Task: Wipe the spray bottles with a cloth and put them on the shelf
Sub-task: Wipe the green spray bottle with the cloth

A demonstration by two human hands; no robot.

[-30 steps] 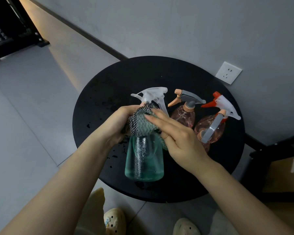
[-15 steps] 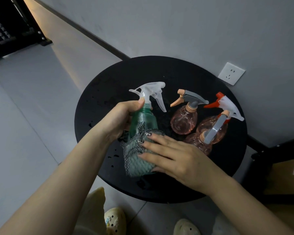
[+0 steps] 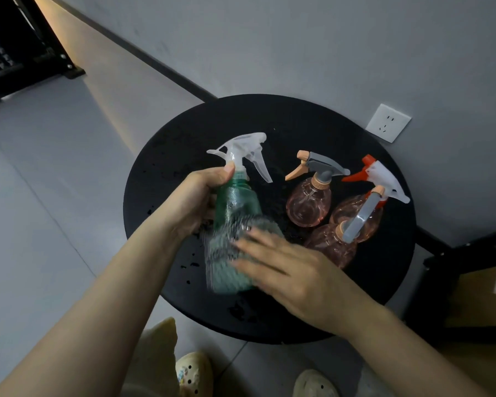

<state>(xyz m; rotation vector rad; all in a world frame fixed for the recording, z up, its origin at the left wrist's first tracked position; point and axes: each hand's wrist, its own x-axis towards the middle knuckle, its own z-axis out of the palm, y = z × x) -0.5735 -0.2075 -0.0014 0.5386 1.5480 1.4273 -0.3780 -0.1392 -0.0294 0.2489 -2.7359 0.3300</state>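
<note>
Clearly, the left hand (image 3: 194,203) gripped the green bottle (image 3: 236,207) high on its shoulder, fingers curled round it and the thumb just under the white trigger head. It was held above the black bench (image 3: 269,116), tilted slightly. The right hand (image 3: 294,272) pressed the cloth (image 3: 226,265) against the bottle's lower body with its fingers laid out flat, not clenched; the cloth was blurred with motion.

Three pink bottles stood close together just to the right: one with a grey trigger (image 3: 308,203), one with a red-and-white trigger (image 3: 355,216), and a third (image 3: 331,247) nearest the right hand, almost touching its knuckles.

The likeliest trouble was a wide rubbing stroke knocking that nearest pink bottle over and into its neighbours. Dark wet-looking specks lay on the bench, so a damp bottle could slip in the left hand's one-point hold if the right hand pushed hard. No shelf could be made out for certain.
</note>
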